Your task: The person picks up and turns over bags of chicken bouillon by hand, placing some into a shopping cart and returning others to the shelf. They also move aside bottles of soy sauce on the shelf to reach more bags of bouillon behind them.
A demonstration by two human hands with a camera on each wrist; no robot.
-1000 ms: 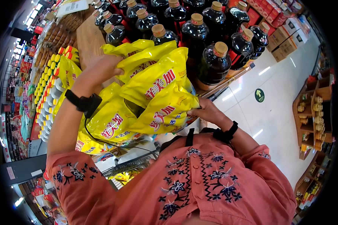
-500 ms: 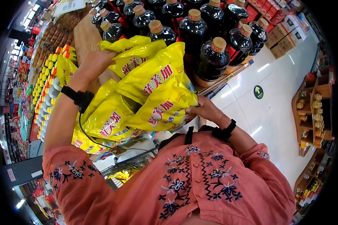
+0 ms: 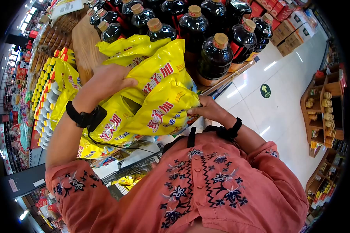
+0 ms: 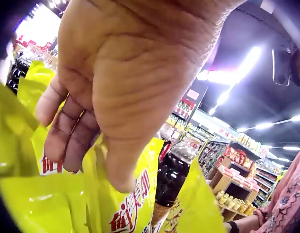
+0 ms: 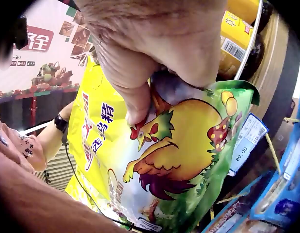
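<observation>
Several yellow bags of chicken bouillon stand bunched together in the head view. My right hand (image 3: 212, 108) pinches the right edge of the front bag of chicken bouillon (image 3: 163, 114), thumb on its near face. In the right wrist view, this bag shows a printed rooster (image 5: 174, 150) below the hand. Over the left part of the bunch reaches my left hand (image 3: 109, 83), close above a lower bag (image 3: 112, 124). The left wrist view has its loosely bent fingers (image 4: 74, 133) and thumb apart, with yellow film between and below them.
Large dark bottles (image 3: 216, 58) with tan caps crowd the display behind the bags. A wooden board (image 3: 87, 42) and rows of yellow-capped bottles (image 3: 44, 83) lie left. Below is a wire cart (image 3: 134, 169) with yellow packs. Tiled floor (image 3: 256, 105) and wooden shelves (image 3: 324, 112) are right.
My left hand has left the top of a rear bag and come nearer my body and rightward over the bunch. My right hand keeps its pinch on the front bag. The view has shifted slightly.
</observation>
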